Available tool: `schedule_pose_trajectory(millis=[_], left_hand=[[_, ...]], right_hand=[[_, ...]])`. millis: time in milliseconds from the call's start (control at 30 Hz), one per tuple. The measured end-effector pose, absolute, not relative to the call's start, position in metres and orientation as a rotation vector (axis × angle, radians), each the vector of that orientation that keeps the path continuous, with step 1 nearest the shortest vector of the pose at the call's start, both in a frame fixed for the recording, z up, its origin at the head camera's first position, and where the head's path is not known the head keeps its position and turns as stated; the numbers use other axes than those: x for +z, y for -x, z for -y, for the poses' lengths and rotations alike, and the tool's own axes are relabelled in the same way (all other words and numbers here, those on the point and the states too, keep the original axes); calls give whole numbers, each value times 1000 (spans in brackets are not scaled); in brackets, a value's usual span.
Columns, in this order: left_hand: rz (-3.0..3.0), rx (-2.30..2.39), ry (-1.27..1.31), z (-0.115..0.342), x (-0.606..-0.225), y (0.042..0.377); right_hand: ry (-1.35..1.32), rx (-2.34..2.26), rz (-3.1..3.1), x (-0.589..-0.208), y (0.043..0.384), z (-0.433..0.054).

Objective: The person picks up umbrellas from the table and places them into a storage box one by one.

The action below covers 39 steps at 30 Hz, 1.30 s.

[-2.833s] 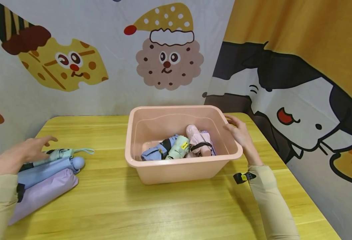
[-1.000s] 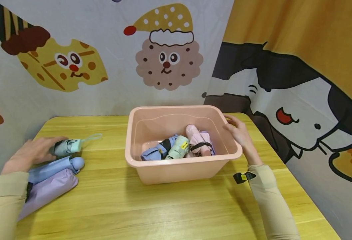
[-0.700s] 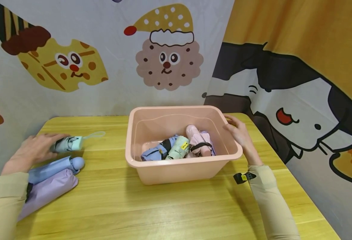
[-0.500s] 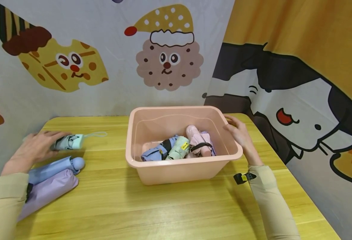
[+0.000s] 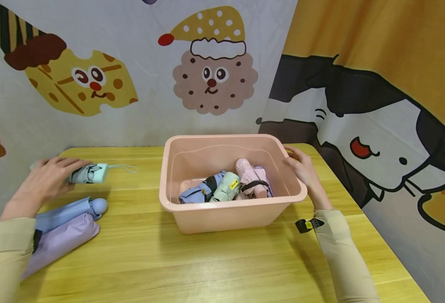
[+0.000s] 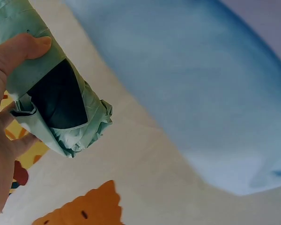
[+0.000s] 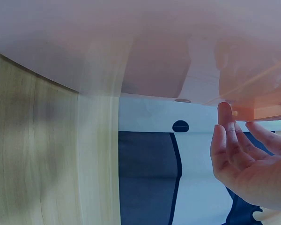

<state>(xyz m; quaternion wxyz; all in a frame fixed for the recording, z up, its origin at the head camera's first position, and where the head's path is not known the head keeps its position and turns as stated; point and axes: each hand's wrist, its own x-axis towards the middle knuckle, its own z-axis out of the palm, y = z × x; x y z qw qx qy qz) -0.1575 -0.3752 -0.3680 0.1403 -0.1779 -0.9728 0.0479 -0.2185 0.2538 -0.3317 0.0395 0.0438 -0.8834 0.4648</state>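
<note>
My left hand (image 5: 48,182) grips a mint-green folding umbrella (image 5: 93,173), raised above the table at the left. In the left wrist view, the thumb presses on the umbrella's rolled fabric (image 6: 42,79), beside a dark patch. Just below that hand lie a blue folded umbrella (image 5: 65,215) and a lilac one (image 5: 63,242), side by side. My right hand (image 5: 303,172) holds the right rim of a pink plastic bin (image 5: 222,216); the right wrist view has its curled fingers (image 7: 225,140) up against the rim's underside. Inside the bin lie blue (image 5: 197,192), pale green (image 5: 225,187) and pink (image 5: 251,179) folded umbrellas.
The wooden table (image 5: 207,265) carries the bin near its back edge. Behind hangs a pale cloth (image 5: 150,84) with cartoon prints, and to the right a cartoon curtain (image 5: 377,126) runs close along the table's side.
My left hand has taken hold of the mint-green umbrella beside the blue one and lifted it, drawing it slightly away from the other two. The right hand and bin have stayed put.
</note>
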Motion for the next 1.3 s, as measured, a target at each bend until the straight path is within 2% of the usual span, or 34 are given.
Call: schedule_pose_trajectory(millis=[600,1300], left_hand=[[2589,265,673,331,-322,161],[2263,293,862,271,-293,171]], right_hand=[[-139,1438,2703,-330,216,-253],[-152,1427,2706,-328,218,-254]])
